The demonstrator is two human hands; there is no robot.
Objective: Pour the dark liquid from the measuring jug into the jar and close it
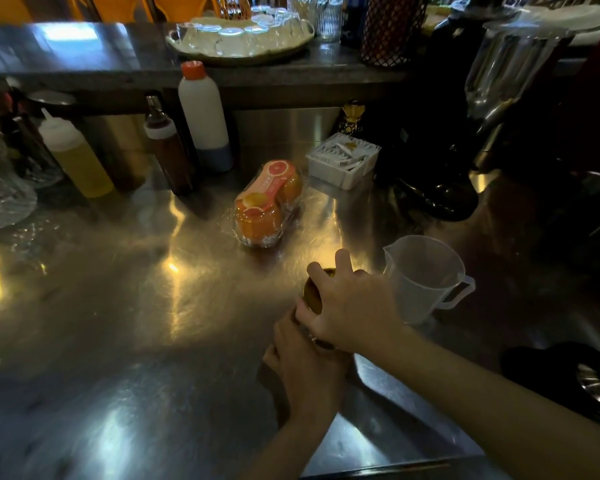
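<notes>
The right hand (352,306) is cupping over the gold lid (313,295), fingers spread and curled down around its rim, while the left hand (307,362) is wrapping the jar (323,342) below it, so that almost all of the jar is hidden between the two palms. The jar is standing on the steel counter (153,341), near the front edge, and the jug (425,277) is sitting just beside it on the right, upright and looking empty, so the pouring seems to be done and the closing is the step in hand. To do it well, the left hand should be holding the jar firm and still against the counter while the right is turning the lid level, since a tilted lid would be catching the thread crookedly and leaking later. Whether the lid is already seated on the thread cannot be told here; the hands are covering the join. A wet rim could be making the grip slip, so steady downward pressure is worth adding. The pack of oranges (269,202) is lying well apart behind, out of the way.
</notes>
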